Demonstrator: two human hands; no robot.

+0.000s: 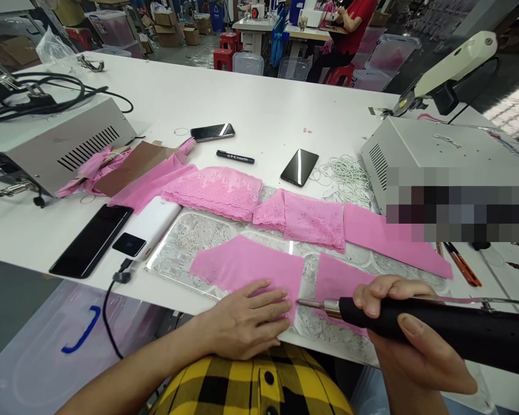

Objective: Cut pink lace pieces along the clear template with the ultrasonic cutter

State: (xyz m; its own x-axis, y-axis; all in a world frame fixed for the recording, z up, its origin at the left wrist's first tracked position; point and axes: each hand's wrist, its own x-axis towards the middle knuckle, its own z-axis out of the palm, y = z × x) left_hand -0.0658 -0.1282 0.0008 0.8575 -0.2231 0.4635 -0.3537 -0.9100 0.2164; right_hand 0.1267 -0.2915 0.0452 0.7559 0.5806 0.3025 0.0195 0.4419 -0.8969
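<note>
The left hand (246, 323) lies flat, fingers spread and holding nothing, pressing a pink fabric piece (248, 268) down on a clear patterned cutting plate (185, 242) at the near edge of the worktop (259, 109). The right hand (409, 328) is closed around the black handle of a hot cutting tool (436, 325), whose thin metal tip meets the fabric's right edge just beside the left fingertips.

To do this cut well, I judge the fabric should stay taut and flat under the palm, with the fingertips kept clear of the tip (it sits very close to them now). The tip is best drawn steadily along the edge, not held in one spot, so the seal comes out even. A second pink piece (333, 279) lies just right of the tip, partly under the tool; it should not be dragged.

Further back on the plate lie lace pieces (218, 190). A marker (235, 156) and two phones (212, 132) (300, 167) rest towards the middle of the worktop, another phone (90, 239) and a power bank (149, 227) at the near left edge, and grey control boxes (64, 144) at either side.
</note>
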